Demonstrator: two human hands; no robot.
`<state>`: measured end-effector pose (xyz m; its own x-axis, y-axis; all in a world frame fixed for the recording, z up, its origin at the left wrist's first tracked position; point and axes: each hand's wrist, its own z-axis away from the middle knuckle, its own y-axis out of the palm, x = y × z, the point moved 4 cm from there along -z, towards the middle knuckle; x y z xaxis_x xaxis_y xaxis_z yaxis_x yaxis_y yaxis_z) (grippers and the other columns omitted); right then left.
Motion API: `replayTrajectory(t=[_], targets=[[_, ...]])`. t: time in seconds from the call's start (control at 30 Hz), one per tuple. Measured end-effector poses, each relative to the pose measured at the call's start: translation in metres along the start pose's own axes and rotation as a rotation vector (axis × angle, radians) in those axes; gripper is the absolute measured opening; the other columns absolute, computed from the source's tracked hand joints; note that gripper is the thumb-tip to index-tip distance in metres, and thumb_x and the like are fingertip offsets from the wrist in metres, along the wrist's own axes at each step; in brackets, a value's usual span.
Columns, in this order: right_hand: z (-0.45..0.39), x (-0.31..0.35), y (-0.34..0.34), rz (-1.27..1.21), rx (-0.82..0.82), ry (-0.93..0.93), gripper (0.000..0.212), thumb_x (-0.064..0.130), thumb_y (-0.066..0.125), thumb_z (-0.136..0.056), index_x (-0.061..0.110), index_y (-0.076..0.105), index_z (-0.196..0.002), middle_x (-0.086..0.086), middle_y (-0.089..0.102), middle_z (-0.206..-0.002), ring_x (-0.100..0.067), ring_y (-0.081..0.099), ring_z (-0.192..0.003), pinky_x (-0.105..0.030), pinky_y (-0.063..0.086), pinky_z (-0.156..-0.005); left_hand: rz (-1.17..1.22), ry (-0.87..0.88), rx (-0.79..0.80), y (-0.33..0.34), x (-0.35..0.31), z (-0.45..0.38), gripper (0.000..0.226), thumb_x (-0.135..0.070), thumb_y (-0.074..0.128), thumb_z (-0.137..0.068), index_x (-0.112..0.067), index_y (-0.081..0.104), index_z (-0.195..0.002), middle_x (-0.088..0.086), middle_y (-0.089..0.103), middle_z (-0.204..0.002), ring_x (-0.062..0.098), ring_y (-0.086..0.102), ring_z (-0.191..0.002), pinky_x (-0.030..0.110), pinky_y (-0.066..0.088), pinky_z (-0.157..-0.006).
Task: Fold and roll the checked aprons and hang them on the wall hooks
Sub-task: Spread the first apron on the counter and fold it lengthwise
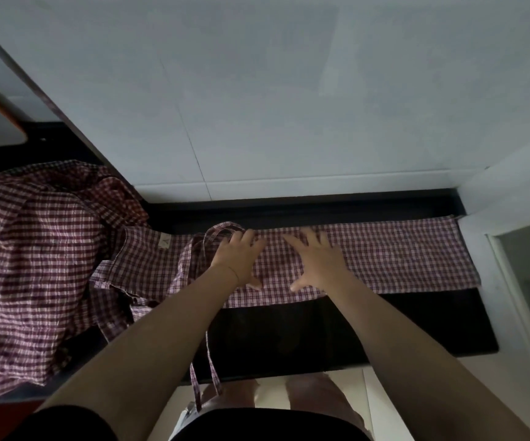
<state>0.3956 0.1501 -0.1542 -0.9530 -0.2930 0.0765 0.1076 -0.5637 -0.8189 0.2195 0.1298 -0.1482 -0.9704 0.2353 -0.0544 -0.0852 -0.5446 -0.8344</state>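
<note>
A red-and-white checked apron (394, 256) lies folded into a long flat strip along the back of a dark counter (305, 326). My left hand (239, 259) rests flat on its left part, fingers spread, close to the bunched straps (212, 237). My right hand (316, 261) presses flat on the strip's middle, fingers apart. Two thin ties (208, 367) hang over the counter's front edge. A crumpled pile of other checked aprons (31, 259) sits at the left.
A pale tiled wall (257, 90) rises behind the counter. A white wall corner (511, 192) closes the right end. A dark sloping edge (34, 100) runs at the upper left. The floor and my legs (314, 393) show below.
</note>
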Motion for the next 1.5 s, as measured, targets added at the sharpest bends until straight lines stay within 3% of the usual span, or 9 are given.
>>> replayTrajectory(t=[0.2, 0.37, 0.57, 0.7, 0.83, 1.17, 1.33, 1.4, 1.5], targets=[[0.017, -0.076, 0.001, -0.050, 0.002, 0.048, 0.124, 0.054, 0.086, -0.064, 0.047, 0.001, -0.154, -0.001, -0.006, -0.166, -0.040, 0.001, -0.150, -0.066, 0.022, -0.114, 0.047, -0.211, 0.195, -0.016, -0.034, -0.011, 0.118, -0.038, 0.088, -0.069, -0.028, 0.008, -0.156, 0.016, 0.008, -0.161, 0.038, 0.015, -0.147, 0.053, 0.038, -0.112], [0.036, -0.159, 0.003, -0.071, -0.002, 0.112, 0.119, 0.053, 0.084, -0.068, 0.047, 0.002, -0.155, 0.000, -0.006, -0.166, -0.041, -0.001, -0.150, -0.064, 0.027, -0.113, 0.141, -0.469, 0.323, -0.018, -0.077, -0.026, 0.144, -0.077, 0.076, -0.058, -0.012, -0.008, -0.156, 0.031, -0.007, -0.159, 0.052, 0.006, -0.146, 0.062, 0.025, -0.115], [0.046, -0.256, -0.001, -0.116, 0.034, 0.424, 0.098, 0.045, 0.071, -0.086, 0.029, 0.005, -0.158, -0.022, 0.002, -0.163, -0.051, 0.009, -0.146, -0.064, 0.023, -0.115, 0.065, -0.669, 0.310, -0.017, -0.114, -0.036, 0.154, -0.073, 0.082, -0.054, -0.003, -0.012, -0.155, 0.038, -0.006, -0.157, 0.057, 0.013, -0.143, 0.060, 0.029, -0.114], [0.036, -0.213, -0.032, -0.053, -0.402, 0.247, 0.056, 0.035, 0.063, -0.090, 0.015, 0.042, -0.138, -0.017, 0.044, -0.137, -0.035, 0.047, -0.126, -0.045, 0.048, -0.097, 0.134, -0.475, 0.183, -0.035, -0.166, -0.054, 0.148, -0.071, 0.082, -0.054, -0.021, -0.011, -0.157, 0.025, -0.005, -0.162, 0.053, 0.022, -0.142, 0.058, 0.042, -0.106], [0.034, -0.169, 0.005, -0.030, 0.012, -0.194, 0.102, 0.060, 0.073, -0.076, 0.039, 0.011, -0.154, -0.005, 0.007, -0.164, -0.037, 0.010, -0.149, -0.062, 0.024, -0.113, 0.130, -0.357, 0.170, -0.022, -0.200, -0.059, 0.148, -0.070, 0.082, -0.055, -0.033, -0.023, -0.153, 0.020, -0.019, -0.161, 0.057, 0.000, -0.144, 0.062, 0.047, -0.099], [0.048, -0.283, -0.004, 0.177, 0.130, 0.156, 0.131, 0.053, 0.083, -0.069, 0.038, -0.015, -0.155, -0.012, -0.011, -0.165, -0.046, 0.003, -0.149, -0.063, 0.020, -0.114, 0.079, -0.343, 0.187, -0.017, -0.199, -0.058, 0.148, -0.073, 0.079, -0.055, -0.033, -0.026, -0.151, 0.019, -0.025, -0.160, 0.058, -0.006, -0.144, 0.060, 0.047, -0.100], [0.046, -0.250, -0.033, 0.357, -0.152, 0.181, 0.043, 0.030, 0.053, -0.097, 0.017, 0.051, -0.137, -0.016, 0.042, -0.142, -0.032, 0.040, -0.131, -0.047, 0.033, -0.110, 0.323, -0.299, 0.066, -0.034, -0.181, -0.048, 0.094, -0.071, 0.061, -0.080, -0.032, 0.021, -0.155, 0.013, 0.022, -0.161, 0.043, 0.030, -0.142, 0.051, 0.048, -0.101], [0.041, -0.219, -0.041, 0.214, -0.229, 0.078, 0.029, 0.025, 0.055, -0.096, 0.018, 0.059, -0.124, -0.010, 0.050, -0.128, -0.027, 0.046, -0.120, -0.045, 0.035, -0.105, 0.541, -0.329, -0.104, -0.047, -0.163, -0.034, 0.042, -0.052, 0.052, -0.096, -0.023, 0.058, -0.127, 0.006, 0.064, -0.120, 0.021, 0.064, -0.100, 0.033, 0.056, -0.077], [0.037, -0.153, -0.053, 0.051, -0.213, -0.078, 0.016, 0.018, 0.051, -0.098, 0.016, 0.063, -0.108, -0.008, 0.054, -0.115, -0.026, 0.050, -0.111, -0.045, 0.038, -0.102, 0.652, -0.450, -0.351, -0.060, -0.120, -0.001, 0.028, -0.031, 0.048, -0.099, -0.018, 0.059, -0.077, 0.000, 0.060, -0.073, 0.014, 0.055, -0.065, 0.025, 0.037, -0.051]])
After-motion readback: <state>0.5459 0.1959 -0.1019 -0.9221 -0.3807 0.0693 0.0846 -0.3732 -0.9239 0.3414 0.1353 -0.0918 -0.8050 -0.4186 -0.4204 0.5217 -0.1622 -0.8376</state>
